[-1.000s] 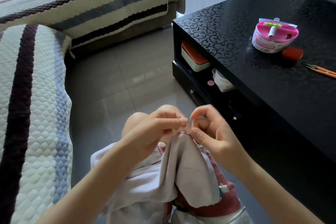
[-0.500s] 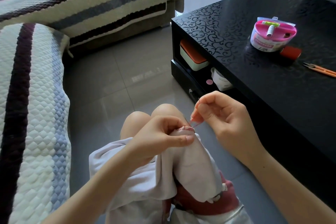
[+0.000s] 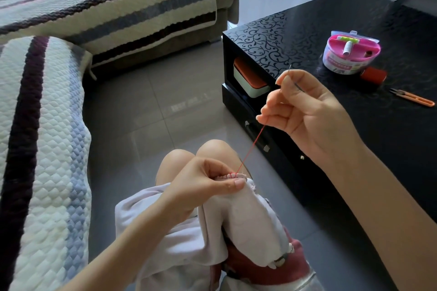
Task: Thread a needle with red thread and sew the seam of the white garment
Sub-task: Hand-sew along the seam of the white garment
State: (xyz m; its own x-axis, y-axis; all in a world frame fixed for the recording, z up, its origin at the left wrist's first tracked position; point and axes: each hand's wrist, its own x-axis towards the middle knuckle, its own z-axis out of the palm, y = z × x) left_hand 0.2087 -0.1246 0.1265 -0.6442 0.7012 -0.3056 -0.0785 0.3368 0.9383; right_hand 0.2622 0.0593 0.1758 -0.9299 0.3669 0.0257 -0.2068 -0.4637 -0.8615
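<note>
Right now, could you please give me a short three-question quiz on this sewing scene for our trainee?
1. True or false: the left hand pinches the garment at its seam.
2. Which holds the needle? A right hand; B left hand; C neither.
3. Fill in: beside the spool on the table lie orange ____.
Key: 1 true; 2 A; 3 snips.

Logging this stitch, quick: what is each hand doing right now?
Left hand: pinches the white garment at its seam.
Right hand: pinches the needle, red thread taut.
</note>
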